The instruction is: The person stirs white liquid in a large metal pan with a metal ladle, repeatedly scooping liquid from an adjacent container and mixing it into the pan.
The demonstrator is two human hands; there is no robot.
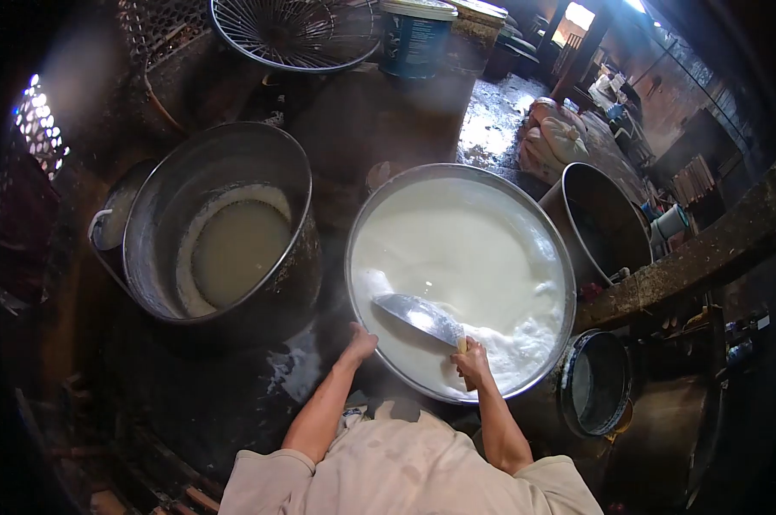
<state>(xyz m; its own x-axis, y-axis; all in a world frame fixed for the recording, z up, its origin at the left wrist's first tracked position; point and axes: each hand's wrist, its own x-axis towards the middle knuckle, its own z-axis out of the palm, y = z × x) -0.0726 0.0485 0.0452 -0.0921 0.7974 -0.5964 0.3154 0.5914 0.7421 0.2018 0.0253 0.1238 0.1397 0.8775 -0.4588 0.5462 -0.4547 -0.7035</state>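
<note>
A wide round metal vessel (563, 249) full of milky white liquid stands in front of me, with white foam along its right and lower edge. My right hand (470, 360) is closed round the wooden handle of a metal scoop (422, 318), whose broad shiny blade lies at the liquid's surface near the foam. My left hand (364, 342) is at the vessel's lower left rim, its fingers closed on the edge and partly hidden.
To the left stands a deep metal pot (152, 266) with cloudy liquid. A wire rack (295, 26) and blue bucket (415, 43) are at the top. At right are an empty-looking pot (598, 219), a smaller bucket (584, 386) and a ledge (680, 279).
</note>
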